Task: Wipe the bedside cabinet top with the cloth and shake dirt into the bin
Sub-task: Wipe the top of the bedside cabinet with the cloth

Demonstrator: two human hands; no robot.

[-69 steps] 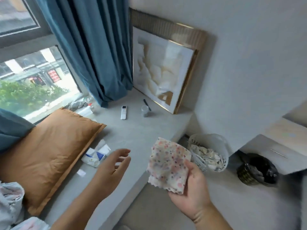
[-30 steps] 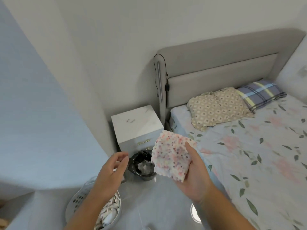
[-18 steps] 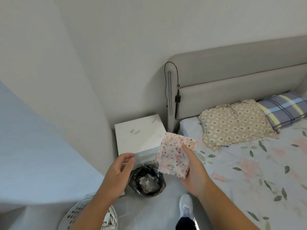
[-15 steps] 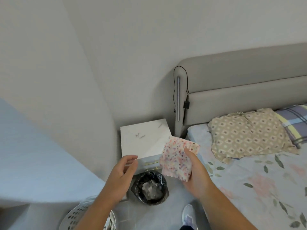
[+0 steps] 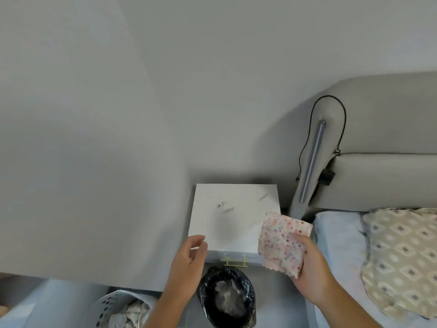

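Observation:
The white bedside cabinet top (image 5: 234,209) lies straight ahead, with a few dark specks and streaks of dirt (image 5: 224,207) near its middle. My right hand (image 5: 309,268) grips a folded cloth (image 5: 282,242) with small coloured dots, held upright over the cabinet's front right corner. My left hand (image 5: 189,259) hovers empty at the cabinet's front left corner, fingers loosely curled and apart. Below the cabinet front stands a bin (image 5: 227,299) lined with a black bag, with crumpled rubbish inside.
A bed (image 5: 335,235) with a patterned pillow (image 5: 402,256) is at the right, its grey headboard (image 5: 383,138) carrying a slim light bar and black cable. A white perforated basket (image 5: 113,308) sits at the lower left. A wall corner (image 5: 94,185) borders the cabinet's left side.
The view has swung from the window ledge to the bedside and closed in on the cabinet. Both hands now sit at its front edge, the cloth still in my right hand.

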